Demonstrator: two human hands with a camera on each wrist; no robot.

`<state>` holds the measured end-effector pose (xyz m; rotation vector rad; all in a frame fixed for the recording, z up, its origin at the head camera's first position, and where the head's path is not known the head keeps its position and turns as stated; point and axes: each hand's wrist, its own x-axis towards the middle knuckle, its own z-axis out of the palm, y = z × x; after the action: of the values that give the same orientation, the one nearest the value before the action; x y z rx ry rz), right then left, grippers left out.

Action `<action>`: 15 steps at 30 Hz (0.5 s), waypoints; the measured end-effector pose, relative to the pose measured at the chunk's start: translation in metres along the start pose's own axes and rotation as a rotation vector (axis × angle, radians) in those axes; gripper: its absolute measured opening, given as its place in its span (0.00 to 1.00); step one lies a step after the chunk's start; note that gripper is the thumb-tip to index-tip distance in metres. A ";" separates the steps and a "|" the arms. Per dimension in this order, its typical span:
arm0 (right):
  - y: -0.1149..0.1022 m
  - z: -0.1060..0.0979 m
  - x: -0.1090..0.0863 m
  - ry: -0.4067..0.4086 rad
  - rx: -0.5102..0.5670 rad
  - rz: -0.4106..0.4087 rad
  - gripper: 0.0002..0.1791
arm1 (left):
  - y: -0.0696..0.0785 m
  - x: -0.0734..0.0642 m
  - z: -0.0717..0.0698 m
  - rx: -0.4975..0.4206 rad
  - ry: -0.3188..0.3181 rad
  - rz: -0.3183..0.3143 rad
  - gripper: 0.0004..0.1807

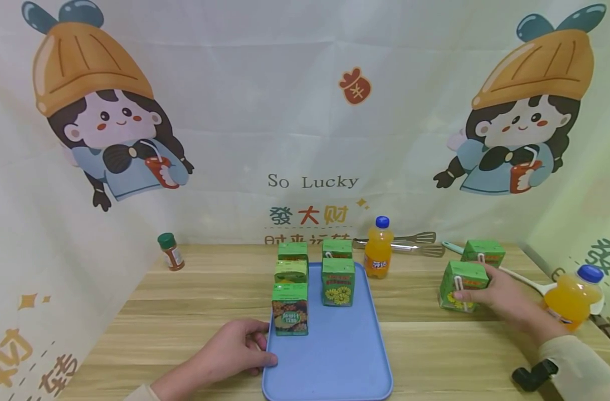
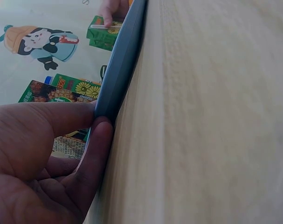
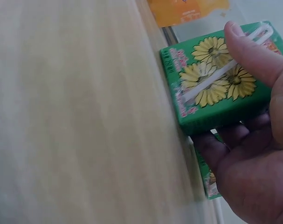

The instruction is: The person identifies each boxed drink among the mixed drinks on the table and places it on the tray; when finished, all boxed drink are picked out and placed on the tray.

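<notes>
My right hand (image 1: 500, 298) grips a green drink carton (image 1: 463, 287) with yellow flowers and a white straw on its front. In the right wrist view its thumb (image 3: 255, 53) lies across the flowered face of that carton, with fingers curled beneath. At the left edge of a blue tray (image 1: 330, 362), my left hand (image 1: 232, 348) pinches the rim between thumb and fingers, as the left wrist view shows. Toward the tray's back stand several green cartons in two columns, with a brown-fronted carton (image 1: 290, 312) nearest and a flowered carton (image 1: 337, 284) to its right.
Behind the held carton stands another green carton (image 1: 485, 252). An orange drink bottle (image 1: 570, 301) is beside my right forearm, and a second orange bottle (image 1: 379, 253) is behind the tray. Metal utensils (image 1: 410, 245) lie at the back. A green-capped spice jar (image 1: 171, 253) stands back left.
</notes>
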<state>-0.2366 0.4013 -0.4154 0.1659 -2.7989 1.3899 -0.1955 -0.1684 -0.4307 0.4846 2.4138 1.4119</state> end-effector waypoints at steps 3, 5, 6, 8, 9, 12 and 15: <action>0.005 0.004 0.000 0.011 0.071 -0.031 0.42 | 0.000 0.000 0.000 0.003 0.000 0.003 0.39; 0.007 0.005 -0.001 0.015 0.079 -0.041 0.41 | 0.000 0.001 0.000 0.001 -0.001 0.001 0.39; 0.007 0.006 -0.001 0.018 0.078 -0.044 0.41 | 0.000 0.001 0.000 0.000 -0.001 0.000 0.39; 0.007 0.007 -0.001 0.023 0.068 -0.044 0.39 | 0.000 0.001 0.000 -0.005 -0.003 -0.003 0.39; 0.007 0.007 -0.001 0.027 0.063 -0.043 0.38 | 0.000 0.001 0.000 -0.007 -0.004 -0.004 0.39; 0.006 0.009 -0.001 0.039 0.063 -0.039 0.35 | 0.000 0.001 0.000 -0.014 -0.007 -0.006 0.39; 0.005 0.012 -0.001 0.051 0.088 -0.031 0.33 | 0.001 0.000 -0.001 -0.016 -0.009 -0.006 0.39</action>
<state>-0.2355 0.3944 -0.4267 0.1722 -2.6843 1.4897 -0.1959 -0.1685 -0.4298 0.4776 2.3931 1.4229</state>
